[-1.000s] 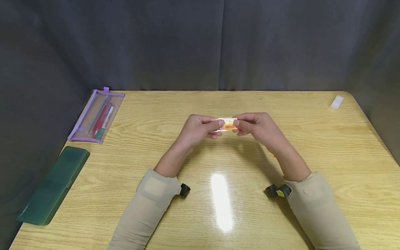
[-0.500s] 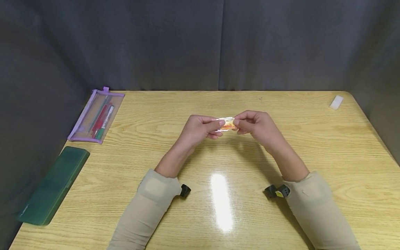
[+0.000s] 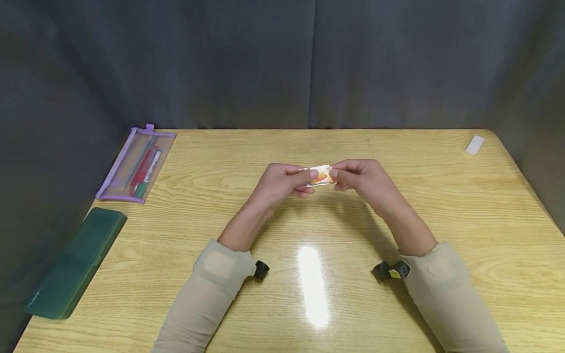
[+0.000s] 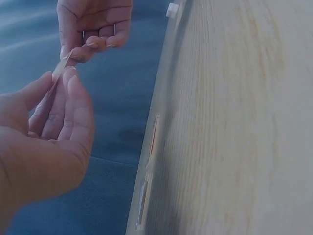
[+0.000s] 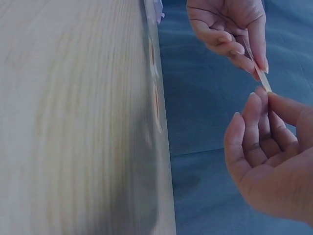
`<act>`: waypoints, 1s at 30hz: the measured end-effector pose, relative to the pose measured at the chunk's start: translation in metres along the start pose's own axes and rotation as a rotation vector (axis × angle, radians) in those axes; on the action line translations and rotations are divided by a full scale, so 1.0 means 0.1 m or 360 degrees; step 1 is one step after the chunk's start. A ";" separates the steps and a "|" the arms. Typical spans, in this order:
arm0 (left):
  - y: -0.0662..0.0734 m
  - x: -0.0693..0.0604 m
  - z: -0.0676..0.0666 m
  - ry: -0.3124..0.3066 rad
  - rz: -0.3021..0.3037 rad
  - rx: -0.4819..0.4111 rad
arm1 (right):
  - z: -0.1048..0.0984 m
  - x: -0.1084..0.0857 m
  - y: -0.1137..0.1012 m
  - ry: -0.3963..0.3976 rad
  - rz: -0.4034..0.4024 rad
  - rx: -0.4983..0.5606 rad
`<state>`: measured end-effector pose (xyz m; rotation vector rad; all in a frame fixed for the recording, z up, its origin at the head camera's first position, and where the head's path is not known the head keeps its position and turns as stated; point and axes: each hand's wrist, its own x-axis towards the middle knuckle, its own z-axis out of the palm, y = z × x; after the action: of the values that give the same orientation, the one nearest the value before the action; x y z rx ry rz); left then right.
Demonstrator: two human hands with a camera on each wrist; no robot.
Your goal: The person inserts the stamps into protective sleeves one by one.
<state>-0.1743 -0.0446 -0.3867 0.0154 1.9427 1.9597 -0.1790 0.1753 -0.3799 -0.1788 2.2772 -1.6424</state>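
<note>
Orange and white, a small packet hung above the wooden table, pinched at one end by the left hand, the other by the right hand.

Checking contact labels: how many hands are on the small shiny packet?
2: the left hand pinches the packet at its left end, the right hand at its right end. No hand looks hidden.

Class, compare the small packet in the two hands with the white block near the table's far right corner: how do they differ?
The packet is held above the table by the left hand and right hand; the white block lies on it, untouched.
The packet is shiny with orange print; the white block looks plain.
Both look far smaller than the green case.
</note>
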 end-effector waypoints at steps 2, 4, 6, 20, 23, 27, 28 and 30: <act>-0.01 0.00 0.00 0.0003 -0.0008 0.0004 | 0.01 0.00 0.00 0.0013 -0.0007 0.0016; -0.01 0.00 0.00 0.0006 -0.0012 0.0022 | 0.03 -0.01 0.01 0.0025 -0.0005 0.0034; -0.02 0.00 0.00 0.0012 -0.0013 0.0037 | 0.04 -0.01 0.02 0.0029 -0.0005 0.0051; -0.02 -0.02 0.01 0.0014 -0.0034 0.0055 | 0.08 0.00 0.02 -0.0003 0.0028 0.0032; -0.01 -0.01 0.01 0.0003 -0.0030 0.0061 | 0.08 0.00 0.01 -0.0001 0.0020 0.0020; -0.01 -0.01 0.01 0.0000 -0.0026 0.0069 | 0.07 0.01 0.01 -0.0011 0.0022 0.0006; -0.01 -0.01 0.01 0.0002 -0.0028 0.0071 | 0.07 0.00 0.01 -0.0020 0.0029 0.0000; -0.01 -0.01 0.01 0.0006 -0.0028 0.0069 | 0.06 0.00 0.01 -0.0042 0.0047 -0.0019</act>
<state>-0.1730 -0.0439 -0.3879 0.0064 1.9807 1.9080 -0.1770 0.1700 -0.3823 -0.1681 2.2595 -1.6029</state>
